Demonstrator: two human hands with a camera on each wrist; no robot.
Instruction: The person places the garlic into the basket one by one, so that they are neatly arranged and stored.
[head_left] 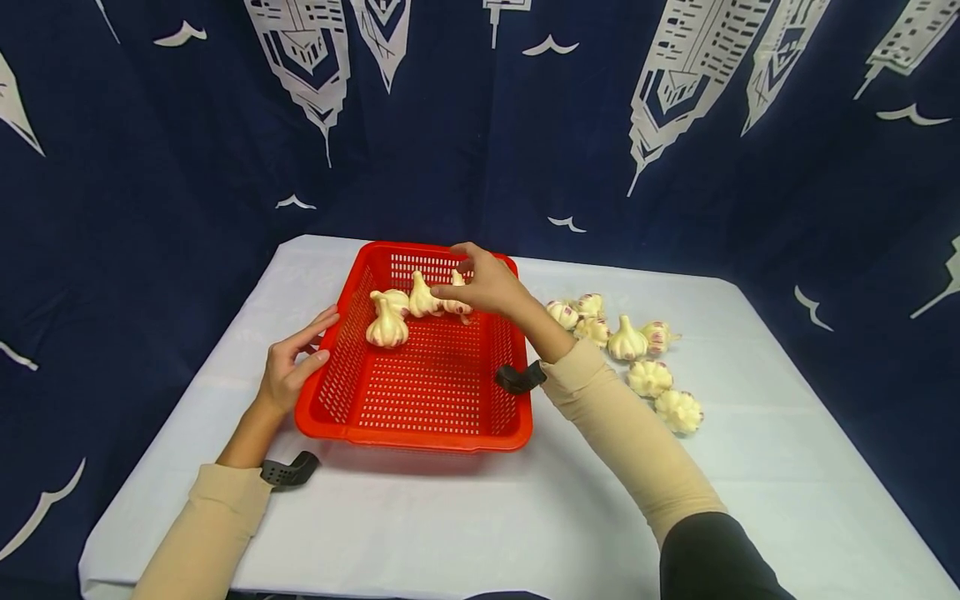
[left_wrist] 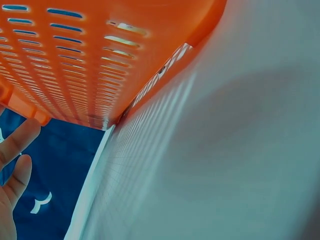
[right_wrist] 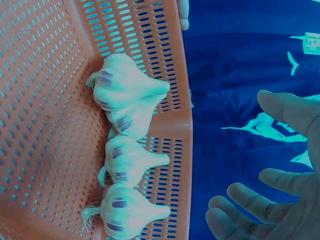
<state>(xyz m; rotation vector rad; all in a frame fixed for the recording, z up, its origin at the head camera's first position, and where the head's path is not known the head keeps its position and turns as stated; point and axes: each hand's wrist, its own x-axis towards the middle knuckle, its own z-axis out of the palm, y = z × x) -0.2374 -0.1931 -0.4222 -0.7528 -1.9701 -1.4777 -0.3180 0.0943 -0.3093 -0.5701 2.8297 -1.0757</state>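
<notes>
At the left, a beige fabric sleeve (head_left: 202, 533) is covering the forearm, and a black, curved wrist piece (head_left: 290, 471) is projecting beside it. The left hand (head_left: 288, 371) is resting at the left rim of the basket (head_left: 412, 435); its fingers are lying nearly straight and parted, touching the rim. The basket, of glossy red plastic, rectangular with rounded corners and slotted walls and floor, is standing on the desk (head_left: 465, 533), which is carrying a smooth white cloth. Inside the basket, four garlic bulbs (head_left: 387, 329) are lying toward the far end: rounded, ribbed, cream-coloured, purple-marked, with tapering necks and some fibrous root tufts. Above the rightmost bulbs, the right hand (head_left: 491, 283) is hovering with fingers spread and gently curved, thumb standing apart; the right wrist view is showing a gap between hand and bulbs. Right of the basket, seven loose bulbs (head_left: 627, 340) are lying grouped on the cloth. Behind, a navy fabric backdrop (head_left: 450, 167) with white printed towers is hanging.
</notes>
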